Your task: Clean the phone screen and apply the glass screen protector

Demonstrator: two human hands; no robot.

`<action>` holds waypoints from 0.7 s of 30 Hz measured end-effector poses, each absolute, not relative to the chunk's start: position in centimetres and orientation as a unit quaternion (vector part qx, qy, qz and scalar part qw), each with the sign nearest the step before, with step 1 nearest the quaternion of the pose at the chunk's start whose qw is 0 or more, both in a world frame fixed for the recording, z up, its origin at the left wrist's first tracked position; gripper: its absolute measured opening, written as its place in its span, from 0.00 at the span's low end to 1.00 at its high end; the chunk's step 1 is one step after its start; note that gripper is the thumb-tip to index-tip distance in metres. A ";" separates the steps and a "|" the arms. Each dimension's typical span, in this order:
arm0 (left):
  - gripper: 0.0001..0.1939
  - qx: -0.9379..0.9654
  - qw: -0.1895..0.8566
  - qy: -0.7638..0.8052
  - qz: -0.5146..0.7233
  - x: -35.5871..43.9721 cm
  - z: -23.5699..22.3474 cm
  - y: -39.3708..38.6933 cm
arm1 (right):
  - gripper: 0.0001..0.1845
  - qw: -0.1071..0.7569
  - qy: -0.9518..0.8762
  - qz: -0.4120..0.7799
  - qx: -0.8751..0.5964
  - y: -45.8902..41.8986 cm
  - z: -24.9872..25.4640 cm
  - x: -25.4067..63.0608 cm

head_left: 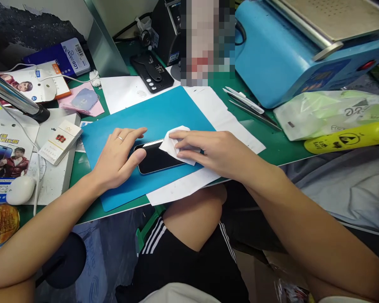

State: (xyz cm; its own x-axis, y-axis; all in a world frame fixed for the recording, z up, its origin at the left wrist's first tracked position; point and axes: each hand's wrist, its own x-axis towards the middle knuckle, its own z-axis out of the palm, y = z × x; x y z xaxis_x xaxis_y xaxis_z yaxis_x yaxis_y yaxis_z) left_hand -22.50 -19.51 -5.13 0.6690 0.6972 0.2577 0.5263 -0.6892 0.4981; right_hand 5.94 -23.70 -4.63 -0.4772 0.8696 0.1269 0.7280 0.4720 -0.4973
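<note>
A smartphone (pixel 154 158) with a dark screen lies face up on a blue mat (pixel 164 111). My right hand (pixel 211 147) grips a white wipe (pixel 173 145) and presses it against the right part of the screen, hiding that end of the phone. At the phone's left end is my left hand (pixel 121 155), its thumb and fingers apart and nothing held in them. A ring (pixel 120 138) shows on one of its fingers.
A black phone case (pixel 151 71) lies beyond the mat. Tweezers (pixel 255 113) and a blue machine (pixel 271 54) are at right, near a yellow bottle (pixel 350 136). A cigarette box (pixel 60 142) and a metal pole (pixel 19 97) stand left.
</note>
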 end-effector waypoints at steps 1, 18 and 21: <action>0.37 0.893 0.194 0.342 0.219 -22.5 -5.1 -19.5 | 0.09 0.178 -0.839 0.190 -0.478 -23.5 -4.6 6.0; 0.39 0.878 0.214 0.347 0.252 -22.3 -5.5 -19.5 | 0.11 0.206 -0.851 0.202 -0.439 -22.0 -5.9 6.6; 0.40 0.874 0.216 0.356 0.249 -22.3 -5.3 -19.8 | 0.11 0.192 -0.837 0.212 -0.466 -21.9 -5.8 6.7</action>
State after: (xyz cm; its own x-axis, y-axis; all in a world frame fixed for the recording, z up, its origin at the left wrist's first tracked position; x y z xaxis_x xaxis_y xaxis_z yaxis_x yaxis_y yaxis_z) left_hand -22.29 -19.75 -5.34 0.6222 0.7307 0.2808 0.5155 -0.6524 0.5555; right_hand 6.69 -21.92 -5.81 -0.4922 0.8614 0.1252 0.6986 0.4767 -0.5336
